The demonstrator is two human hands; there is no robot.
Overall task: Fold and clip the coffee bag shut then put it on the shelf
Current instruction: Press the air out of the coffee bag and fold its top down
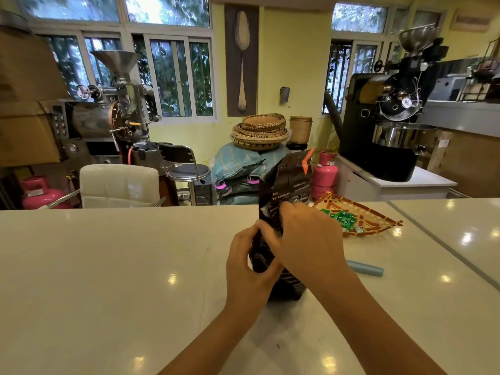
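Coffee roasting machines, stacked baskets [260, 131] and pink gas cylinders fill a yellow-walled room with large windows. Nearer, a glossy white counter [108, 266] spans the view. A tall black bag [286, 182] stands upright on the counter, its top open and crumpled, with an orange tab at the upper edge. The left hand [249, 263] grips the bag's lower left side, fingers curled around it. The right hand [305, 239] closes on the bag's middle front, pressing the material; motion blur hides its fingertips. A light blue clip [365, 267] lies on the counter just right of the right wrist. Behind it sits a woven tray [378, 215] holding green wrapped sweets.
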